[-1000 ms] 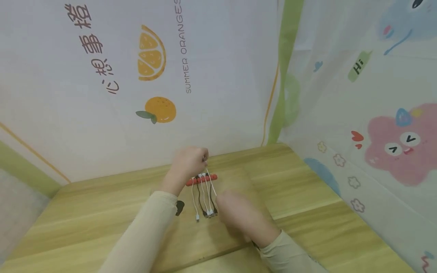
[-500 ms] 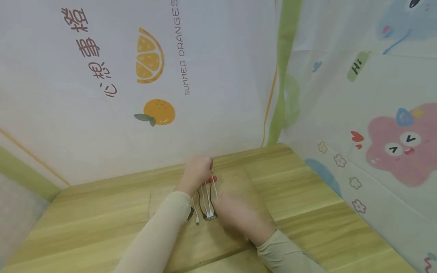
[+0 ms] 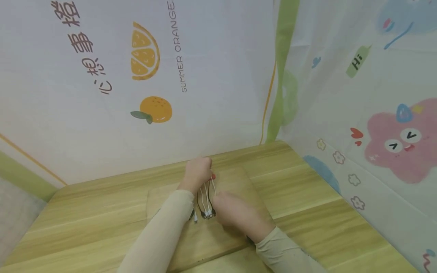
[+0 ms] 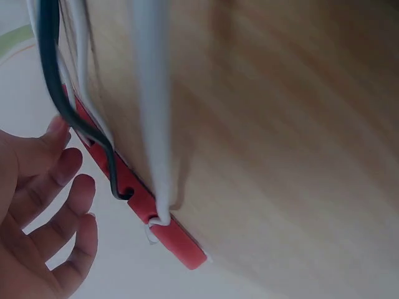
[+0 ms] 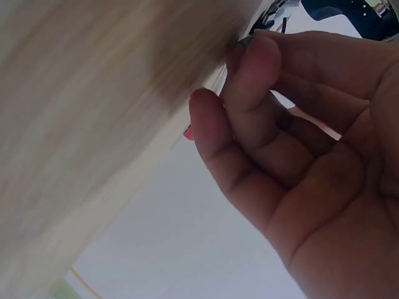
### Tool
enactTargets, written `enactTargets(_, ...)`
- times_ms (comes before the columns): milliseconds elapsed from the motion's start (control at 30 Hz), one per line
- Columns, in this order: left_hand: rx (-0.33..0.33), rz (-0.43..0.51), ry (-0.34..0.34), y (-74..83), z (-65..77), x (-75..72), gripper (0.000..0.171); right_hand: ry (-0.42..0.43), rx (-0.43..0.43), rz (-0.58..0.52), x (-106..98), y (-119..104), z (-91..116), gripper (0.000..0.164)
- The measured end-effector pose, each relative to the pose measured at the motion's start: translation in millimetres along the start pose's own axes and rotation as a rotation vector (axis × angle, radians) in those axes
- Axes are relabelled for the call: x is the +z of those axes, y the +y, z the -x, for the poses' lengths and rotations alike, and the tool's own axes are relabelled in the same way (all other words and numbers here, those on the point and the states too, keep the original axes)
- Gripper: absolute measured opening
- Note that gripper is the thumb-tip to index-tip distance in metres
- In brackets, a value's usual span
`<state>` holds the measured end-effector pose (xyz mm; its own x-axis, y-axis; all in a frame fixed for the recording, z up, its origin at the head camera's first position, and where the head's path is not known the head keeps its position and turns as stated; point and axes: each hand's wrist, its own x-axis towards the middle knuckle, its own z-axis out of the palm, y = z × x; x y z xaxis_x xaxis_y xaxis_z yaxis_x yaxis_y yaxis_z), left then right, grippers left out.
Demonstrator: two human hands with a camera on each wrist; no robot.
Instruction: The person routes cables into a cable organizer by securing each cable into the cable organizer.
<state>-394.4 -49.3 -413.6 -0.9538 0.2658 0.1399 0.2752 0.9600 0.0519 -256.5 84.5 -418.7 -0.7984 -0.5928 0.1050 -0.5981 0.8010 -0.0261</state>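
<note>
A red cable holder strip (image 4: 181, 246) lies at the board's edge with several white and dark cables in its notches. In the left wrist view, my left hand (image 4: 47, 212) is beside it, fingers loosely bent; the thumb is close to the strip, contact unclear. Nothing shows between its fingers. In the head view this hand (image 3: 198, 172) covers most of the strip. My right hand (image 3: 235, 212) pinches the lower end of a white cable (image 3: 213, 186), which runs taut from the last occupied notch. The pinched end is mostly hidden behind the fingers (image 5: 262, 62).
A wooden board (image 3: 235, 178) lies on the wood-grain table (image 3: 300, 182). Several cable plugs (image 3: 208, 214) rest on it between the hands. A dark object (image 3: 191, 216) is partly hidden by the left sleeve. Printed cloth (image 3: 222, 94) stands behind the table.
My left hand has come down and right from the white cable's upper end to the strip, now covering it. The right hand still grips the lower end, slightly shifted left.
</note>
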Motion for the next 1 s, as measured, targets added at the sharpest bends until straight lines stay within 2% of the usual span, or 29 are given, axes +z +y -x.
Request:
enactTargets(200, -0.037, -0.018, -0.012, 6.5, -3.5, -2.7, 0.021, -0.060, 0.007, -0.019, -3, 1, 0, 0.012)
enactTargets(333, -0.092, -0.010, -0.048, 11.9, -5.4, -7.0, 0.021, -0.090, 0.020, -0.026, -5, 0, -1, 0.011)
enactTargets(433, -0.128, 0.020, -0.066, 12.5, -6.7, -8.6, 0.019, -0.098, 0.030, -0.025, -6, 0, -1, 0.010)
enactTargets(700, -0.174, 0.104, -0.090, 13.3, -8.6, -6.8, 0.012, -0.115, 0.038, -0.009, -5, -3, -2, 0.013)
enactTargets(867, -0.147, 0.132, -0.039, 13.5, -7.3, 0.0, 0.013, -0.100, 0.017, 0.022, -5, -4, -1, 0.013)
enactTargets(1000, -0.112, 0.106, 0.007, 14.9, -7.8, 3.9, 0.012, -0.088, 0.007, 0.032, -7, -5, 0, 0.012)
